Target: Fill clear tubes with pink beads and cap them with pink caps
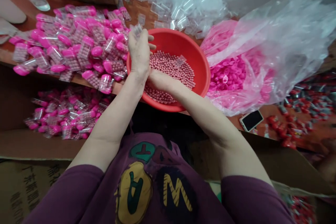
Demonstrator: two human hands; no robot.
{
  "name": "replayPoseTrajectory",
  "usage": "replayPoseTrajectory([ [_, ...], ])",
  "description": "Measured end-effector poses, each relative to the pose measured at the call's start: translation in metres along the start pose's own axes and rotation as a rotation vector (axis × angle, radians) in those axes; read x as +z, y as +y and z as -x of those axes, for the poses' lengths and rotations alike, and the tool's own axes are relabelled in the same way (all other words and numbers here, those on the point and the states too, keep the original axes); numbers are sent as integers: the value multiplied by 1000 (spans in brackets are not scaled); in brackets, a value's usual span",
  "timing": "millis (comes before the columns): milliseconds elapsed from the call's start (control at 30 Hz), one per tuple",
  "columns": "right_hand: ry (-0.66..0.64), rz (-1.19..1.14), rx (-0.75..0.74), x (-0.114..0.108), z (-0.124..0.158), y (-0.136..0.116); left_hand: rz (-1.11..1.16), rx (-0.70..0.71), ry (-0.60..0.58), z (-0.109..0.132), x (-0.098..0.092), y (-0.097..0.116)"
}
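Purple shirt; left hand holds clear case above bowl rim.

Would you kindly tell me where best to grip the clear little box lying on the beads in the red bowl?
Probably pinch its two long side walls, coming straight down from above: the clear box lies flat and uncovered on the pink beads, and the red bowl's rim bars a sideways approach.

Head-worn view, steeply downward, close above the red bowl
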State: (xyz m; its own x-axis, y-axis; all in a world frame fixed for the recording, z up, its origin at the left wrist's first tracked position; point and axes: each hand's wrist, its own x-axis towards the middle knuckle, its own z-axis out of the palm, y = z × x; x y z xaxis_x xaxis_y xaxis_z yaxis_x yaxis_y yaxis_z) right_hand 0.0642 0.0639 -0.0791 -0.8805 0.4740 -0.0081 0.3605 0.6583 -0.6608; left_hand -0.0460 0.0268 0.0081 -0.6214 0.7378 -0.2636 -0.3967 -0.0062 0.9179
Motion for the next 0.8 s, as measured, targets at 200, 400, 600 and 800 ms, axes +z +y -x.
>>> replayPoseTrajectory([
  [200,28,-24,69,-49,33,-11,61,169,39,-5,-1,-5],
  [400,407,-188,197,-76,63,6,-60,105,-160,1,0,-13],
  [600,749,-198,192,-61,80,4,-343,67,-634,13,-6,-17],
  [800,781,-123,216,-49,90,-14,-294,92,-919,25,-5,-8],
])
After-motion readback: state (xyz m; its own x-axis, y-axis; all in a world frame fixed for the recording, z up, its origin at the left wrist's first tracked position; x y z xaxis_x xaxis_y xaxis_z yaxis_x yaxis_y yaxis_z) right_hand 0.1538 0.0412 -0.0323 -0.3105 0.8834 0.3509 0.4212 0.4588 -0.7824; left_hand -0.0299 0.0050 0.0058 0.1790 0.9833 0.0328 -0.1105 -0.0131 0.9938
